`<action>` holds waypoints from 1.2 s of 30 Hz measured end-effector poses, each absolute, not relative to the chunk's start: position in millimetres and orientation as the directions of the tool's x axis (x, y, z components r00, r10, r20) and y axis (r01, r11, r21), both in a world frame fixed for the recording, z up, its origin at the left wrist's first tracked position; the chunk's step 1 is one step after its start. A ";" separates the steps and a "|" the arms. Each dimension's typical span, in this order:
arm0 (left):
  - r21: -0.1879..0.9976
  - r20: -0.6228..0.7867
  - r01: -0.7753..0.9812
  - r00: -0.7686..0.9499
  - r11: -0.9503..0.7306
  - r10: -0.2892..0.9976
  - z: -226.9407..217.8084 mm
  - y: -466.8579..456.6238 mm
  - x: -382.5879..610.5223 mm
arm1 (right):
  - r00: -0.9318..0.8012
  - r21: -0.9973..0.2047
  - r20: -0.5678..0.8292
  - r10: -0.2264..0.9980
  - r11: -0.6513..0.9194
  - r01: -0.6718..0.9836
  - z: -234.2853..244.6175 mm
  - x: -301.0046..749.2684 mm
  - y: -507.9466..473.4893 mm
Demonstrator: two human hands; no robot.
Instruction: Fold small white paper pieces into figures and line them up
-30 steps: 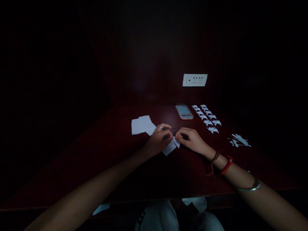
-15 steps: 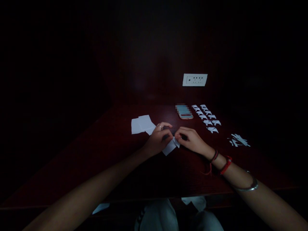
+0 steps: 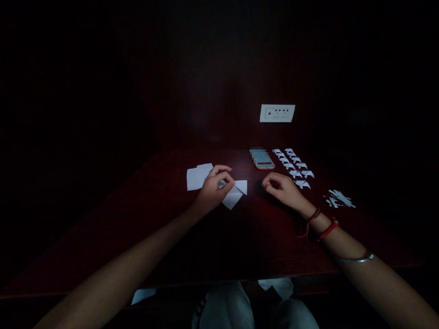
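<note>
A white sheet of paper, partly folded with a flap out to the right, is pinched between the thumb and forefinger of my left hand. The hand covers its left part. To the right, my right hand hovers apart from the paper, fingers curled in against the thumb, with nothing visible in them. Behind my left hand, flat white sheets lie overlapping on the table. Beyond my right hand, several small folded paper pieces are laid out in two rows.
A phone lies at the back of the dark red table. Thin paper strips are heaped at the right. A white wall socket is above the table. Below the front edge are my knees and pale sheets.
My right hand has let go of the paper and moved right. My left hand has shifted left and slightly away from me, carrying the paper along.
</note>
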State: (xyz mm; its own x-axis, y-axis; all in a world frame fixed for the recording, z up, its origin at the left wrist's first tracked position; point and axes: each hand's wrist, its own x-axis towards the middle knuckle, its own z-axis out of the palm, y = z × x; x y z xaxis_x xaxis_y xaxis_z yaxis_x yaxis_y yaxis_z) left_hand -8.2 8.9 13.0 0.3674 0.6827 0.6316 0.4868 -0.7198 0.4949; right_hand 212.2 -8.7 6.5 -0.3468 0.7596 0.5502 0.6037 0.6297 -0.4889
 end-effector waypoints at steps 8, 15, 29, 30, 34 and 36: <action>0.609 0.560 0.408 0.386 -0.680 0.733 3.4 7.4 3.4 | -0.395 -0.539 0.552 0.734 0.676 0.503 5.3 193.3 -12.9; 0.681 0.503 0.403 0.349 -0.612 0.790 1.1 4.7 7.4 | -0.315 -0.589 0.558 0.768 0.634 0.502 6.8 191.2 -16.6; 0.440 0.619 0.528 0.408 -0.727 0.671 1.0 -5.6 9.5 | -0.245 -0.490 0.641 0.727 0.634 0.598 10.5 183.7 -26.0; 0.416 0.639 0.523 0.413 -0.744 0.649 4.2 -8.5 9.9 | -0.255 -0.473 0.647 0.719 0.641 0.605 11.9 182.3 -28.0; 0.346 0.679 0.498 0.452 -0.796 0.578 14.3 -15.9 10.0 | -0.296 -0.415 0.678 0.673 0.683 0.602 15.6 177.4 -34.3; 0.330 0.688 0.496 0.456 -0.803 0.564 15.6 -16.6 9.6 | -0.309 -0.405 0.687 0.657 0.700 0.589 16.7 176.2 -36.0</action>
State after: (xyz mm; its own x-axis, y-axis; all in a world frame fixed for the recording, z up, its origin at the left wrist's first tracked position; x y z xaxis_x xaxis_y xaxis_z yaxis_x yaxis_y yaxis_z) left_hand 9.6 -16.6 15.6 0.4564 0.5643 0.6880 0.4956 -0.8034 0.3302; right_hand 176.2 -36.0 16.7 -0.3093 0.6575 0.6871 0.5886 0.6998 -0.4047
